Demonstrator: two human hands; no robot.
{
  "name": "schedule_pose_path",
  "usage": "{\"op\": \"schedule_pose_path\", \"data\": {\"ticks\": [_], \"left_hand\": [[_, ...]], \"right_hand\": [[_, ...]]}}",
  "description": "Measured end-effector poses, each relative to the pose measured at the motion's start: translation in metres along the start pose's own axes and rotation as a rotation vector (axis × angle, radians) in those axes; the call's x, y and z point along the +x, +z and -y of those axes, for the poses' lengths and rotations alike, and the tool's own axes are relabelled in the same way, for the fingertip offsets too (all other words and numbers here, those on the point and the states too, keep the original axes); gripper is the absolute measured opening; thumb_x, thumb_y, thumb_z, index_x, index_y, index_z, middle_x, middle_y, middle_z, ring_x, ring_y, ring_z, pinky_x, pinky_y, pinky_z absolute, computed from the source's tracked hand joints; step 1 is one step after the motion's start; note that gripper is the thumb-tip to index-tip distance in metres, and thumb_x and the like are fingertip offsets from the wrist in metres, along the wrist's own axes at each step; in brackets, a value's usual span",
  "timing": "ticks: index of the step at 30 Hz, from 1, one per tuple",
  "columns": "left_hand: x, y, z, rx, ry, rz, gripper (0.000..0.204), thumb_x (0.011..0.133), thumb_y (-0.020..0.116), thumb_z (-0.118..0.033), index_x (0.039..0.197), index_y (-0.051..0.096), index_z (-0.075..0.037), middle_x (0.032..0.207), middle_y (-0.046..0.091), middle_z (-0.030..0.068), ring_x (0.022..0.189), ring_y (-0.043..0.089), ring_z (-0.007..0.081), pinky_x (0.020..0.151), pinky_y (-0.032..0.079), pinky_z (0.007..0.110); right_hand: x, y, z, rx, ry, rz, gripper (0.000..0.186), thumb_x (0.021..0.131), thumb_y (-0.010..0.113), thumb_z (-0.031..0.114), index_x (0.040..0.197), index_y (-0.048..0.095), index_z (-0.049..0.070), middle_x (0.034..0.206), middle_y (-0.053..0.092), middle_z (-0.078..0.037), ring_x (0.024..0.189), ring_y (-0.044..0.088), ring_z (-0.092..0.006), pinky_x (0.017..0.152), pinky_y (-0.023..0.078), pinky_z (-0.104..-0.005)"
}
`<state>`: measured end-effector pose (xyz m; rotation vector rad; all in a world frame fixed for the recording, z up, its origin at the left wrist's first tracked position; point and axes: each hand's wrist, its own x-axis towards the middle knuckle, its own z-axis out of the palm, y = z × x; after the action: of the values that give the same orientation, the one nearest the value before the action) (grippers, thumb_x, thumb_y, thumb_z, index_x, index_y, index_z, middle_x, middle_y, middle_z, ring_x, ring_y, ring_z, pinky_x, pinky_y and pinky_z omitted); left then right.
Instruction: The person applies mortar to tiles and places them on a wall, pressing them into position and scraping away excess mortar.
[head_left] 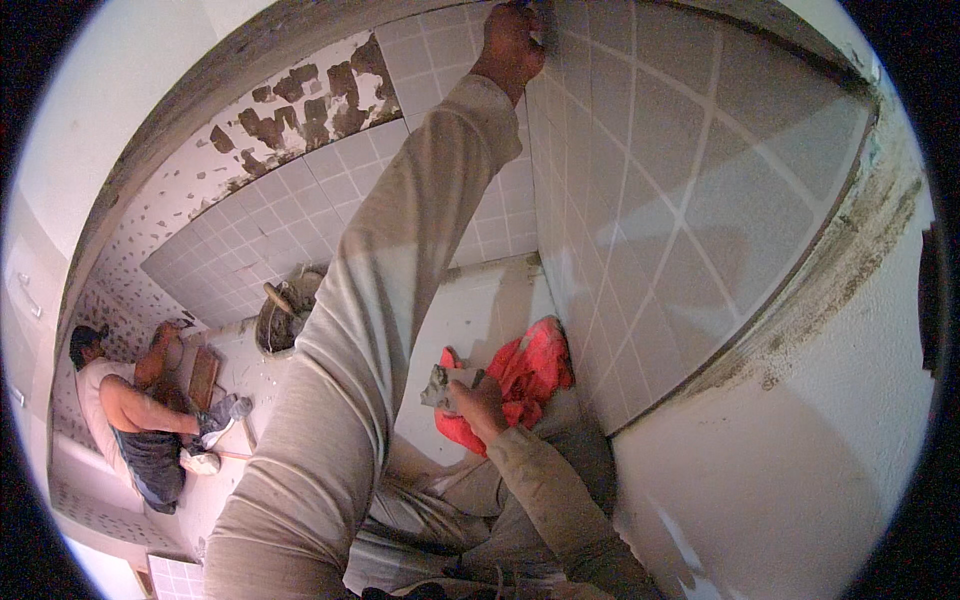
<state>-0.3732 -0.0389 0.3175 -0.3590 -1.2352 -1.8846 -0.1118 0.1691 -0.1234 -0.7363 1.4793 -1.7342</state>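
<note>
At top centre the left hand [510,45] presses, closed, against the grey square-tiled wall [690,190] (what it grips I cannot tell). Lower centre, the right hand [478,400] clutches a grey mortar-caked lump [438,385] above a crumpled red cloth [525,375]; it looks crumbly, best cupped underneath.
</note>
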Motion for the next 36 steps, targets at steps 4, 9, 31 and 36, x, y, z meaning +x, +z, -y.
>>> {"op": "schedule_pose_path", "data": {"ticks": [4,9,31,36], "left_hand": [[0.002,-0.004,0.006,-0.071,-0.089,0.044,0.028,0.091,0.050,-0.041,0.099,0.061,-0.017,0.084,0.061,0.0020,0.071,0.056,0.0168,0.063,0.047,0.028],[-0.009,-0.016,-0.003,0.160,-0.076,0.158,0.033,0.092,0.047,-0.043,0.102,0.060,-0.015,0.091,0.062,0.0046,0.079,0.058,0.0208,0.070,0.048,0.034],[-0.074,-0.042,-0.049,2.134,0.851,0.351,0.034,0.073,0.057,-0.008,0.106,0.063,-0.002,0.114,0.057,0.0191,0.105,0.052,0.0302,0.097,0.033,0.047],[-0.286,-0.069,-0.051,1.562,0.162,-0.005,0.063,0.067,0.056,-0.003,0.130,0.046,-0.004,0.130,0.039,0.0242,0.121,0.037,0.0405,0.104,0.031,0.043]], "right_hand": [[0.002,0.004,-0.008,0.029,0.027,-0.017,0.014,0.079,0.058,0.005,0.089,0.061,-0.004,0.081,0.063,-0.008,0.065,0.062,-0.0175,0.049,0.053,-0.0320],[-0.011,0.004,0.020,0.213,0.140,0.095,0.014,0.079,0.060,0.006,0.089,0.061,-0.004,0.083,0.064,-0.009,0.068,0.063,-0.0177,0.051,0.052,-0.0316],[-0.005,0.007,0.020,0.144,0.106,0.005,0.024,0.080,0.062,0.009,0.103,0.060,0.000,0.092,0.064,-0.008,0.076,0.064,-0.0190,0.058,0.054,-0.0332],[-0.031,-0.018,0.113,0.395,0.333,0.014,0.025,0.081,0.062,0.005,0.105,0.058,0.000,0.096,0.064,-0.010,0.077,0.064,-0.0203,0.054,0.055,-0.0323]]}}
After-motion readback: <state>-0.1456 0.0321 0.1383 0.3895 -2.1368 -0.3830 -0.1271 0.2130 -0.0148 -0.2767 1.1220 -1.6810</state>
